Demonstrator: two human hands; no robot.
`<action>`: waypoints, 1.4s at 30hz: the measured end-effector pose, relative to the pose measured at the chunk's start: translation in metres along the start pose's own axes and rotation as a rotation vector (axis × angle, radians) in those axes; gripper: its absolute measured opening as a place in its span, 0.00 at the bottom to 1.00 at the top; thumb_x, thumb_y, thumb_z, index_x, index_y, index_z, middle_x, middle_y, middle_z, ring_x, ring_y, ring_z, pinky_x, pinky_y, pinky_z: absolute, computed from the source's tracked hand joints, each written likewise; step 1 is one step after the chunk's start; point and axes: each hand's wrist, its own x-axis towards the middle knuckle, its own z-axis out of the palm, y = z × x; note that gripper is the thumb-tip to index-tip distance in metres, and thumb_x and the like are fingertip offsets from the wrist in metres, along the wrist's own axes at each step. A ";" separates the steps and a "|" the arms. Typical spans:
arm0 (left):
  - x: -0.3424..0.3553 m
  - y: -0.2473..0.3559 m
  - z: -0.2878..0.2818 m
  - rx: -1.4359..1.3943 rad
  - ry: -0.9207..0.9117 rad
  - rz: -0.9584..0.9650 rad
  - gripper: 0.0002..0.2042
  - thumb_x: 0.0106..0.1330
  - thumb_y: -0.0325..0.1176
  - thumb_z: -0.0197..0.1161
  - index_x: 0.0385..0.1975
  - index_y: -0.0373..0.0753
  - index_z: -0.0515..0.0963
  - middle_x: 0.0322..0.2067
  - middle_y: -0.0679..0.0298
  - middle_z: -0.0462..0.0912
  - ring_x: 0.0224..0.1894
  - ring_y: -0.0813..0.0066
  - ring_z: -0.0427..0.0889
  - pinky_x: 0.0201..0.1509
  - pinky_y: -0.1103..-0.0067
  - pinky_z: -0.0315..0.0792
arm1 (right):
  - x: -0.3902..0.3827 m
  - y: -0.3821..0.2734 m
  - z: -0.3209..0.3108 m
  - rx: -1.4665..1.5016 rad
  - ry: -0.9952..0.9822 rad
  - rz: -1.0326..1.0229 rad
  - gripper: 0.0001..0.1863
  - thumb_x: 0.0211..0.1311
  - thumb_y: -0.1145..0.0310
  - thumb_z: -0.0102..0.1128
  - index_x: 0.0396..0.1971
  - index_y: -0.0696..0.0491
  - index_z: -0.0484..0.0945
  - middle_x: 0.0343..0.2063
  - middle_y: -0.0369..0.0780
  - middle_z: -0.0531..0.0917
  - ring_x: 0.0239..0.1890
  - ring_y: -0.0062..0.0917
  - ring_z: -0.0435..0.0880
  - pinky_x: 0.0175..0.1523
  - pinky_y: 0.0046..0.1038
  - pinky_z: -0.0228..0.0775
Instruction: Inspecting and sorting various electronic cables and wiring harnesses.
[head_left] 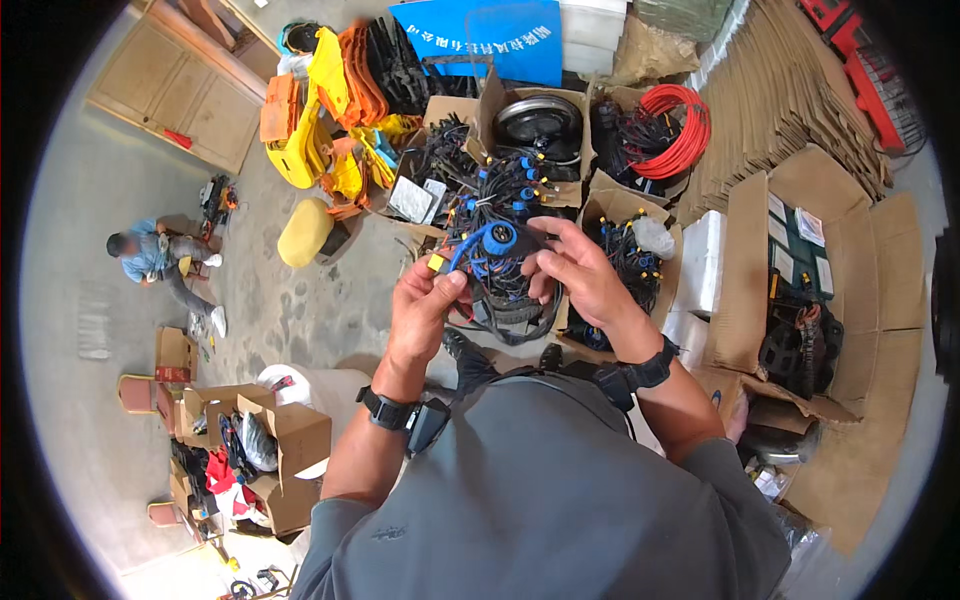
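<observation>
My left hand (425, 305) is closed in a pinch on a cable with a yellow connector (436, 262) and blue wires. A round blue connector (499, 238) with a dark face sits between my two hands. Beside it, my right hand (578, 270) has its fingers curled around a dark part joined to this connector; the exact grip is partly hidden. A black cable loop hangs below my hands. Behind them lies a tangled heap of black cables (500, 185) with several blue connectors, so where the held cable ends among them cannot be made out.
A box of dark cables (635, 245) and a red cable coil (672, 130) are at right. Flattened cardboard (780, 110) and a large open carton (870, 290) stand farther right. Yellow and orange shells (330, 90) lie far left. A seated person (150, 250) is beyond them.
</observation>
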 end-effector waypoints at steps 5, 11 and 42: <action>-0.013 0.001 -0.013 0.038 0.033 -0.006 0.09 0.66 0.33 0.62 0.43 0.38 0.75 0.28 0.69 0.79 0.27 0.84 0.77 0.28 0.85 0.72 | 0.013 0.006 0.012 -0.041 -0.054 0.131 0.21 0.62 0.67 0.61 0.53 0.58 0.68 0.31 0.37 0.79 0.23 0.14 0.76 0.23 0.16 0.65; -0.020 0.016 -0.026 0.039 0.066 0.008 0.11 0.66 0.34 0.62 0.45 0.37 0.75 0.29 0.67 0.81 0.28 0.82 0.78 0.27 0.86 0.71 | 0.033 0.002 0.034 -0.231 -0.136 0.114 0.18 0.58 0.69 0.63 0.46 0.61 0.71 0.30 0.38 0.80 0.20 0.15 0.73 0.22 0.20 0.67; -0.001 -0.005 -0.022 0.651 0.208 0.189 0.11 0.64 0.34 0.65 0.38 0.34 0.76 0.31 0.67 0.79 0.34 0.78 0.78 0.42 0.80 0.73 | 0.067 0.002 0.017 -0.053 -0.182 0.147 0.24 0.66 0.67 0.55 0.60 0.56 0.67 0.39 0.37 0.79 0.27 0.14 0.77 0.30 0.17 0.69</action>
